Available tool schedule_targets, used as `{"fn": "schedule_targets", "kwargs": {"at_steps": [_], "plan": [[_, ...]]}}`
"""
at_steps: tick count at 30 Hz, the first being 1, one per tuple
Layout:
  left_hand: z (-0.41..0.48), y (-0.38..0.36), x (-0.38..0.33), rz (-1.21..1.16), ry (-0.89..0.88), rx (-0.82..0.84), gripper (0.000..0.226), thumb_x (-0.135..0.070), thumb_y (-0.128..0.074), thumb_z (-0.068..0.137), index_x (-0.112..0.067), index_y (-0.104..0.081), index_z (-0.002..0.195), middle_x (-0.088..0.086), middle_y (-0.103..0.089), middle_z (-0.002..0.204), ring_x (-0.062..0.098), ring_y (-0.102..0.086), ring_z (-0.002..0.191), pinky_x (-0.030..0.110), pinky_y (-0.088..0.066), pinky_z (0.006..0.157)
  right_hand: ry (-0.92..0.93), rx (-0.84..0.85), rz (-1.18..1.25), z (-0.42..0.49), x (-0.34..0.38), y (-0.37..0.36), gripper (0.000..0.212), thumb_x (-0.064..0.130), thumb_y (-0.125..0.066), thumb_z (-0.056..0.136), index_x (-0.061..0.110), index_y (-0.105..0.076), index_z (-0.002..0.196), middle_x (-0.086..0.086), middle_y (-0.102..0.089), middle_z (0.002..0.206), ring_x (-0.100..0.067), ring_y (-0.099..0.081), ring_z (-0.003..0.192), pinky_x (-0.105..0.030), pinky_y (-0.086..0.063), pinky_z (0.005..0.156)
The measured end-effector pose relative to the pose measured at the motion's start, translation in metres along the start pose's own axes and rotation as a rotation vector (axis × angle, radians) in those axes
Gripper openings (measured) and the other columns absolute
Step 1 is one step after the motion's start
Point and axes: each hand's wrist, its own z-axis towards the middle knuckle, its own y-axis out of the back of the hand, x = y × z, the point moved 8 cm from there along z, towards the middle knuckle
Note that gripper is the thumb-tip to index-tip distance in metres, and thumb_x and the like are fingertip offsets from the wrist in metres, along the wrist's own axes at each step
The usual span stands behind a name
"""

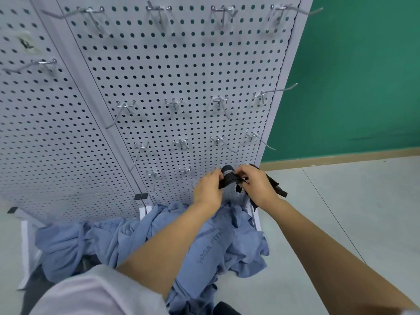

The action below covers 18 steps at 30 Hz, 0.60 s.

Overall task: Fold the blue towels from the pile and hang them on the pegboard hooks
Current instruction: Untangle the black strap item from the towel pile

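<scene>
head view: both hands are close together low on the pegboard (181, 76), left hand (208, 188) and right hand (256, 183) each pinching a black strap (228, 175). the blue towels (136, 237) lie crumpled on the floor beneath the forearms, spread left to right along the board's foot. the left hand looks nearer their bulk. bare hooks (219, 101) stand above.
</scene>
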Motion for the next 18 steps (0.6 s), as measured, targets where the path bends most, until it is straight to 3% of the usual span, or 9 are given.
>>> {"fn": "schedule_targets", "kwargs": {"at_steps": [3,7,10,14,18], "plan": [[-0.005,0.000,-0.001,-0.021,-0.002,0.042,0.036,-0.013,-0.070,0.083,-0.017,-0.052,0.114,0.004,-0.061,0.113,0.022,-0.058,0.097,0.033,-0.047,0.074,0.002,0.031,-0.038,-0.005,0.004,0.004,0.038,-0.008,-0.065,0.081,0.010,-0.062,0.114,-0.005,-0.061,0.112,-0.017,-0.058,0.098,-0.031,-0.047,0.093],[-0.022,0.020,-0.001,-0.103,0.014,0.051,0.033,-0.011,-0.068,0.085,-0.015,-0.056,0.115,0.001,-0.059,0.112,0.021,-0.058,0.104,0.032,-0.047,0.084,0.046,0.022,-0.092,-0.022,0.024,0.019,0.035,0.000,-0.067,0.084,0.012,-0.062,0.116,-0.003,-0.061,0.115,-0.016,-0.056,0.099,-0.027,-0.045,0.090],[-0.041,0.045,0.000,-0.171,0.012,0.014,0.022,-0.007,-0.067,0.084,-0.015,-0.061,0.103,-0.002,-0.056,0.100,0.020,-0.059,0.101,0.033,-0.048,0.088,0.082,0.026,-0.096,-0.041,0.045,0.025,0.034,0.001,-0.064,0.085,0.013,-0.062,0.117,-0.002,-0.062,0.116,-0.010,-0.054,0.095,-0.025,-0.046,0.088],[-0.068,0.080,0.015,-0.199,0.016,-0.027,0.021,-0.003,-0.066,0.084,-0.022,-0.057,0.087,-0.004,-0.059,0.094,0.018,-0.060,0.095,0.037,-0.051,0.089,0.101,0.057,-0.077,-0.067,0.075,0.022,0.031,0.000,-0.060,0.087,0.011,-0.062,0.116,-0.003,-0.062,0.115,-0.018,-0.057,0.102,-0.030,-0.047,0.092],[-0.095,0.103,0.048,-0.193,0.048,-0.043,0.019,-0.003,-0.065,0.085,-0.021,-0.058,0.085,-0.002,-0.060,0.088,0.018,-0.061,0.088,0.034,-0.052,0.085,0.100,0.123,-0.067,-0.083,0.093,-0.004,0.027,0.001,-0.060,0.087,0.012,-0.064,0.112,-0.004,-0.066,0.110,-0.018,-0.060,0.096,-0.035,-0.050,0.090]]}}
